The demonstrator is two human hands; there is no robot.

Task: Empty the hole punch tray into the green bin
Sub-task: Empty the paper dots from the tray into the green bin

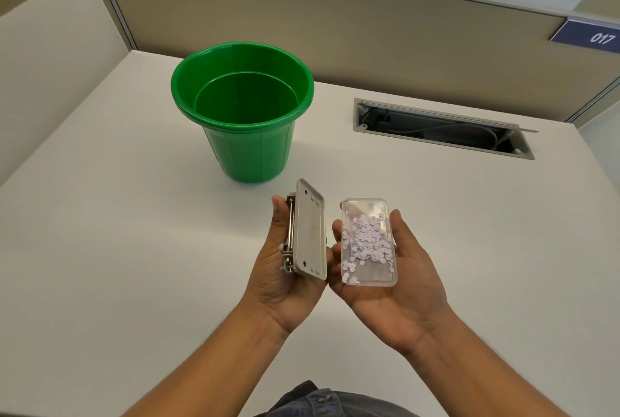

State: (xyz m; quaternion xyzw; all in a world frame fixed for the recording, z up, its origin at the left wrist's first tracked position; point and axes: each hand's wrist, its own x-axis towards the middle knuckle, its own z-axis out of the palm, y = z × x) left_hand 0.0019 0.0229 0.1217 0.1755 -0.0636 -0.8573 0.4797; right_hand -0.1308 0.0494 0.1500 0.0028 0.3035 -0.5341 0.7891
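Note:
My left hand (281,285) grips a grey hole punch (310,232) turned on its side, its flat underside facing right and the metal mechanism against my palm. My right hand (396,285) lies palm up with a clear plastic tray (369,242) resting on its fingers. The tray is level and holds several pale lilac paper dots. The two pieces are apart, side by side above the white desk. The green bin (243,154) stands upright on the desk beyond my hands, slightly to the left, and looks empty inside.
The white desk (117,248) runs to a beige partition wall at the back. An open cable slot (443,128) with wires sits at the back right. A blue sign reading 017 (590,37) hangs at the upper right.

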